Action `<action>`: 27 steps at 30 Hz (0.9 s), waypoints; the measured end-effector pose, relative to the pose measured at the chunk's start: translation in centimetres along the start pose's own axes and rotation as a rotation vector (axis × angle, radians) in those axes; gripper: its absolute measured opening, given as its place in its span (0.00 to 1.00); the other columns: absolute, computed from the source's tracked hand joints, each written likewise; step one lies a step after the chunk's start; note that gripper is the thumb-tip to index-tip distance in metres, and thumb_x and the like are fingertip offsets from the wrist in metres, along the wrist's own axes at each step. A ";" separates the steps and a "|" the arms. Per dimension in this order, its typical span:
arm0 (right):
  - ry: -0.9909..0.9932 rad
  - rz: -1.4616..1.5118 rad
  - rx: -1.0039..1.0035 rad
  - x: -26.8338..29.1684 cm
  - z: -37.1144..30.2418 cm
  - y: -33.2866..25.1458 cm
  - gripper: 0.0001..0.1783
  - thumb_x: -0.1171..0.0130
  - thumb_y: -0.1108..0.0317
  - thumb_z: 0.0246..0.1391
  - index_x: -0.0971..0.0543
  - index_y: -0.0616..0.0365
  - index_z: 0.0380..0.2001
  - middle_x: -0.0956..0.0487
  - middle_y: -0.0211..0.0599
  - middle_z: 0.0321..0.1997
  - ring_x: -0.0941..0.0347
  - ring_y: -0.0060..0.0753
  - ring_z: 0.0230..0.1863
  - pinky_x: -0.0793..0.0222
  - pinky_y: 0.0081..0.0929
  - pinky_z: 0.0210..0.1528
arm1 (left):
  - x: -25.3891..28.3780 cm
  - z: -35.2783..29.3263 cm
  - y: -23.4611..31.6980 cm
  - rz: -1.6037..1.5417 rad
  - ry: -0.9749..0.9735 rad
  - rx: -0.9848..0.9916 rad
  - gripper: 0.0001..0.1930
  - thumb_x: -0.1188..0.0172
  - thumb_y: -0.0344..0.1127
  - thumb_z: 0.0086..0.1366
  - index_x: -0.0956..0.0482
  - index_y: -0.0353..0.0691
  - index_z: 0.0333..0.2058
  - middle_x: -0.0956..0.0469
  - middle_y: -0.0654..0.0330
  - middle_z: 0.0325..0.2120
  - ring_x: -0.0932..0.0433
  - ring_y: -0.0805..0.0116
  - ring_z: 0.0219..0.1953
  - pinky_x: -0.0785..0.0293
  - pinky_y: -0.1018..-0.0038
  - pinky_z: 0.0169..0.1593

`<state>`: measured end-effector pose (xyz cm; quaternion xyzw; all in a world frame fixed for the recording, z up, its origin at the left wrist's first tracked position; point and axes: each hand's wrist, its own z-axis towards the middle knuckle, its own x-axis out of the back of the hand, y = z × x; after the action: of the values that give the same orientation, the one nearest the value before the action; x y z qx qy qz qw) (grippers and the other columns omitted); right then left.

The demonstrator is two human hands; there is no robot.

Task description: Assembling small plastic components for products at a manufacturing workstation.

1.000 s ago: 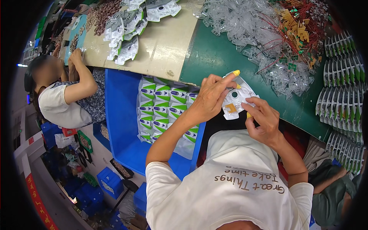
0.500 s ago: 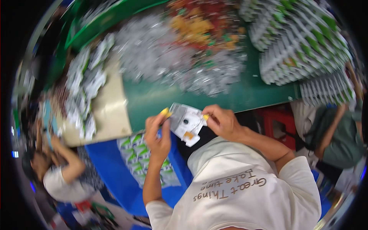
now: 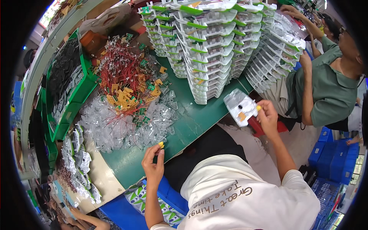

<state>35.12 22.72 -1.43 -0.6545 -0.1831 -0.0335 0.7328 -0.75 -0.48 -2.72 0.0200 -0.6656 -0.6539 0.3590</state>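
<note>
The right hand holds a clear plastic blister pack pinched at its near edge between thumb and fingers, with a yellow fingertip cover showing at the grip; the pack is raised over the right corner of the green table, just beside the tall stacks of filled blister packs. The left hand is at the table's near edge, fingers closed narrowly on a small yellow piece. Between the two hands the table edge runs diagonally with a bare green strip. Beyond the left hand lies a pile of empty clear plastic shells, and behind it a tangle of red wires with yellow tags. A green crate bounds the far left. Another person in a green shirt works close on the right. Blue bins stand on the floor.
</note>
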 end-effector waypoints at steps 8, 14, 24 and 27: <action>0.147 0.021 -0.031 -0.5 2.8 4.6 0.09 0.50 0.80 0.62 0.28 0.63 0.45 0.23 0.29 0.32 0.33 0.13 0.23 0.37 0.14 0.24 | -0.7 0.1 0.2 0.078 -0.060 0.018 0.09 0.37 0.23 0.62 0.19 0.32 0.42 0.19 0.52 0.36 0.19 0.61 0.38 0.24 0.71 0.44; 0.318 -0.033 0.003 -1.7 3.6 5.7 0.11 0.44 0.77 0.62 0.26 0.62 0.48 0.25 0.26 0.26 0.34 0.12 0.23 0.38 0.13 0.25 | -0.8 -0.1 0.2 0.150 -0.025 -0.008 0.10 0.36 0.23 0.60 0.19 0.33 0.41 0.18 0.53 0.36 0.20 0.57 0.39 0.25 0.68 0.46; -0.015 -0.115 0.300 -7.7 -2.0 -0.6 0.09 0.43 0.75 0.63 0.21 0.63 0.46 0.18 0.33 0.35 0.26 0.17 0.26 0.32 0.15 0.26 | -2.0 0.7 -1.0 0.042 0.106 -0.154 0.05 0.35 0.25 0.59 0.16 0.35 0.35 0.17 0.56 0.32 0.20 0.57 0.34 0.26 0.67 0.40; -0.359 -0.146 0.601 -15.3 -1.0 -6.9 0.12 0.38 0.84 0.51 0.18 0.62 0.40 0.19 0.38 0.32 0.24 0.26 0.26 0.30 0.21 0.28 | -1.8 -0.1 -1.2 -0.007 0.171 -0.170 0.04 0.34 0.25 0.58 0.17 0.35 0.33 0.18 0.56 0.30 0.21 0.58 0.31 0.27 0.68 0.38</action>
<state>19.13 17.90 0.29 -0.3903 -0.3569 0.0853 0.8444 0.11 0.20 -4.56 0.0474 -0.5745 -0.7053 0.4126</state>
